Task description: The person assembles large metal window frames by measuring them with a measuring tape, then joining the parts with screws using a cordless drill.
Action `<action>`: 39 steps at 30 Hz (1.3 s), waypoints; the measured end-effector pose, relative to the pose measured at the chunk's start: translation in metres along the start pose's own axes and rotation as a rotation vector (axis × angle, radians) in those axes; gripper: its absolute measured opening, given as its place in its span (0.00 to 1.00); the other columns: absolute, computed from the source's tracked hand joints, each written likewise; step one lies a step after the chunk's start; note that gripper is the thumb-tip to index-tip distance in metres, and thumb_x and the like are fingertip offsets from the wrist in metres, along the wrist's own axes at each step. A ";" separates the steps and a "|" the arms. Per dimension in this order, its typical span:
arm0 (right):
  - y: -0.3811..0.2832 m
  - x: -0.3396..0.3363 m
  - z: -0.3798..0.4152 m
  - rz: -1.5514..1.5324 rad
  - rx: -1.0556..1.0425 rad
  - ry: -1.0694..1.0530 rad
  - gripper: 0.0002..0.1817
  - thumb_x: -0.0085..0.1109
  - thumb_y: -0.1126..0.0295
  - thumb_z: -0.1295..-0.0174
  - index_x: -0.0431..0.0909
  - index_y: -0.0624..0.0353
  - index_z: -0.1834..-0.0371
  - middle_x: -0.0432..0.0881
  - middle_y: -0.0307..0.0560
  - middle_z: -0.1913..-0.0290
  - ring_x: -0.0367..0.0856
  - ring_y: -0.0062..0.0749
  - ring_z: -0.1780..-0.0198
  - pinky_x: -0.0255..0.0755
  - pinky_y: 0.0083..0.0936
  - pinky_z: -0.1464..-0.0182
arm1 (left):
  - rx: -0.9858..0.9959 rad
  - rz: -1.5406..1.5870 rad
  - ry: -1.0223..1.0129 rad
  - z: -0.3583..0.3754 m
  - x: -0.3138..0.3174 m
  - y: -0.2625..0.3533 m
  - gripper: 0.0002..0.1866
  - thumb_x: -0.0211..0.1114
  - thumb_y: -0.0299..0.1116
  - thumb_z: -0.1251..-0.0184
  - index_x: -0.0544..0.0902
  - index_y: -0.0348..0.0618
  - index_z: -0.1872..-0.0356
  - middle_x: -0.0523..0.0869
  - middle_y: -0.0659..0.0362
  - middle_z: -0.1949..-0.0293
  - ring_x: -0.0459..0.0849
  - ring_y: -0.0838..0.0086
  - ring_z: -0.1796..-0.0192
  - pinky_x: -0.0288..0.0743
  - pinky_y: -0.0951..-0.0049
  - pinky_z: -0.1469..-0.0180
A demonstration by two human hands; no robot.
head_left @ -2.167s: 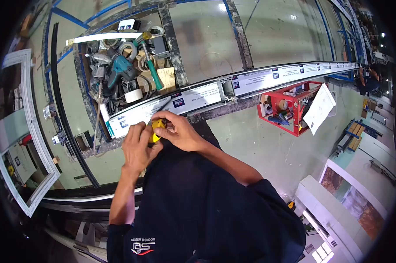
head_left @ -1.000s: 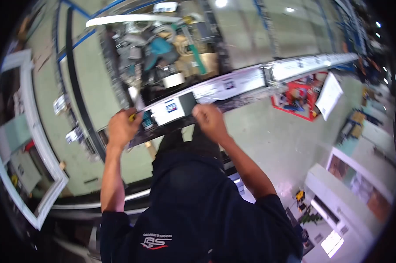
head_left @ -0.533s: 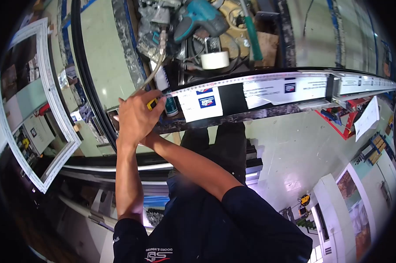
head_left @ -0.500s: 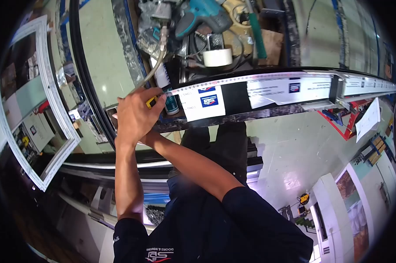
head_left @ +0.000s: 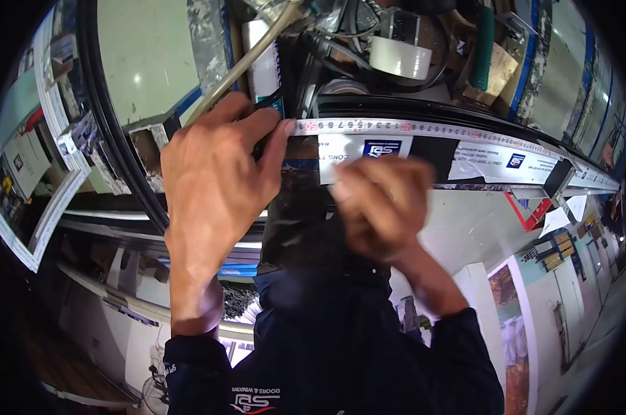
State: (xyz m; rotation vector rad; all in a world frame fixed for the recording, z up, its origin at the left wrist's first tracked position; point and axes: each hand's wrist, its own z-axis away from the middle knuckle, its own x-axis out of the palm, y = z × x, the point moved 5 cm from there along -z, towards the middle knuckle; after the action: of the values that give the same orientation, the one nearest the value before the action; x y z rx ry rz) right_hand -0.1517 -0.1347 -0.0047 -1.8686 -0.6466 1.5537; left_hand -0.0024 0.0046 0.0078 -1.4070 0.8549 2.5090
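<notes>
A white measuring tape (head_left: 423,128) runs flat along the top edge of the long labelled profile (head_left: 465,155), stretching rightward from the left hand's fingertips.

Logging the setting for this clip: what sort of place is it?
Most likely a door and window fabrication workshop: a tape measure laid along a long labelled frame profile, a finished white window frame beside the bench, tape roll among tools.

workbench (head_left: 209,41) — long profile (head_left: 465,155), tape roll (head_left: 398,57), tools.

Red "50" on tape measure (head_left: 423,128), "DOORS & WINDOWS" on shirt (head_left: 256,398)
</notes>
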 end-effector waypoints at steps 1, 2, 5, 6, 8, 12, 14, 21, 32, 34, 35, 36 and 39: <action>0.008 -0.006 -0.011 0.084 -0.003 0.020 0.17 0.74 0.73 0.41 0.94 0.50 0.48 0.90 0.39 0.49 0.84 0.36 0.49 0.73 0.35 0.46 | -0.003 0.002 -0.007 0.000 0.000 -0.001 0.07 0.76 0.35 0.30 0.94 0.42 0.60 0.88 0.56 0.68 0.88 0.53 0.69 0.77 0.57 0.67; 0.015 -0.007 -0.017 0.150 -0.023 0.020 0.16 0.74 0.72 0.40 0.94 0.48 0.49 0.90 0.37 0.49 0.83 0.36 0.47 0.70 0.35 0.45 | -0.004 0.003 -0.013 -0.002 0.000 -0.002 0.07 0.76 0.35 0.30 0.94 0.42 0.61 0.88 0.55 0.68 0.88 0.54 0.69 0.77 0.57 0.67; 0.031 -0.003 -0.028 0.310 -0.117 -0.023 0.14 0.76 0.70 0.39 0.95 0.46 0.50 0.91 0.32 0.47 0.82 0.36 0.45 0.64 0.37 0.43 | 0.013 0.022 -0.010 -0.006 -0.001 -0.003 0.08 0.77 0.35 0.32 0.94 0.41 0.63 0.88 0.55 0.70 0.87 0.54 0.72 0.75 0.58 0.68; 0.034 -0.001 -0.028 0.298 -0.130 -0.001 0.14 0.76 0.69 0.40 0.95 0.46 0.51 0.91 0.31 0.46 0.82 0.36 0.45 0.64 0.38 0.43 | 0.018 0.024 -0.011 -0.007 -0.002 -0.002 0.08 0.77 0.35 0.32 0.95 0.41 0.64 0.88 0.55 0.70 0.87 0.54 0.73 0.75 0.58 0.69; 0.039 0.004 -0.026 0.270 -0.157 0.044 0.14 0.77 0.67 0.41 0.95 0.46 0.51 0.91 0.29 0.45 0.82 0.35 0.45 0.63 0.40 0.42 | 0.013 0.007 -0.040 -0.011 -0.002 -0.002 0.08 0.78 0.35 0.33 0.95 0.40 0.65 0.88 0.54 0.72 0.86 0.55 0.74 0.74 0.59 0.70; 0.043 0.006 -0.026 0.222 -0.158 0.037 0.15 0.77 0.68 0.42 0.96 0.47 0.51 0.91 0.30 0.46 0.83 0.33 0.48 0.64 0.38 0.41 | 0.014 0.007 -0.046 -0.013 0.000 -0.003 0.08 0.78 0.34 0.33 0.95 0.38 0.64 0.87 0.53 0.74 0.84 0.56 0.76 0.72 0.59 0.70; 0.044 0.007 -0.026 0.209 -0.155 0.040 0.15 0.77 0.68 0.43 0.96 0.47 0.51 0.91 0.30 0.46 0.83 0.33 0.49 0.64 0.38 0.41 | 0.012 0.021 -0.031 -0.013 -0.001 -0.002 0.09 0.78 0.33 0.34 0.95 0.37 0.64 0.86 0.53 0.74 0.83 0.56 0.76 0.71 0.59 0.71; 0.044 0.006 -0.026 0.207 -0.155 0.031 0.15 0.75 0.69 0.43 0.97 0.47 0.51 0.91 0.31 0.47 0.83 0.33 0.50 0.65 0.37 0.42 | 0.006 0.026 -0.047 -0.015 0.000 -0.003 0.09 0.78 0.32 0.35 0.94 0.36 0.64 0.84 0.52 0.75 0.82 0.57 0.77 0.68 0.59 0.71; 0.038 0.004 -0.032 0.224 -0.130 -0.064 0.12 0.74 0.74 0.39 0.97 0.53 0.53 0.92 0.42 0.48 0.82 0.38 0.48 0.72 0.33 0.40 | 0.002 0.047 -0.075 -0.018 0.001 -0.005 0.08 0.78 0.31 0.36 0.94 0.36 0.66 0.84 0.51 0.77 0.82 0.55 0.77 0.69 0.59 0.71; 0.039 0.005 -0.031 0.215 -0.134 -0.062 0.12 0.75 0.74 0.39 0.96 0.52 0.52 0.93 0.42 0.49 0.82 0.39 0.48 0.73 0.33 0.41 | 0.007 0.061 -0.070 -0.019 0.001 0.000 0.08 0.78 0.31 0.36 0.94 0.36 0.67 0.84 0.51 0.77 0.83 0.55 0.76 0.69 0.59 0.70; 0.040 0.005 -0.030 0.208 -0.144 -0.056 0.13 0.75 0.75 0.38 0.96 0.52 0.51 0.93 0.42 0.49 0.82 0.39 0.48 0.74 0.32 0.42 | 0.006 0.062 -0.069 -0.020 0.001 0.001 0.07 0.78 0.31 0.36 0.94 0.36 0.67 0.84 0.51 0.77 0.83 0.54 0.76 0.70 0.59 0.70; 0.040 0.005 -0.030 0.205 -0.149 -0.055 0.13 0.75 0.75 0.38 0.96 0.52 0.51 0.93 0.42 0.49 0.82 0.39 0.48 0.74 0.32 0.42 | 0.005 0.062 -0.067 -0.020 0.001 0.003 0.07 0.78 0.31 0.36 0.94 0.36 0.67 0.84 0.51 0.77 0.83 0.54 0.76 0.70 0.59 0.70; 0.040 0.005 -0.031 0.203 -0.152 -0.058 0.13 0.76 0.75 0.38 0.96 0.52 0.50 0.93 0.41 0.50 0.83 0.38 0.48 0.74 0.32 0.43 | 0.005 0.040 -0.058 -0.019 0.001 0.003 0.08 0.78 0.32 0.36 0.94 0.37 0.67 0.85 0.51 0.77 0.84 0.54 0.76 0.71 0.59 0.70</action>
State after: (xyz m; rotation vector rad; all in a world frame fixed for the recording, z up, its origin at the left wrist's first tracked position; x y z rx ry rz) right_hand -0.1211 -0.1634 -0.0332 -2.0629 -0.6323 1.7349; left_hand 0.0102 -0.0082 0.0010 -1.3218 0.8867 2.5608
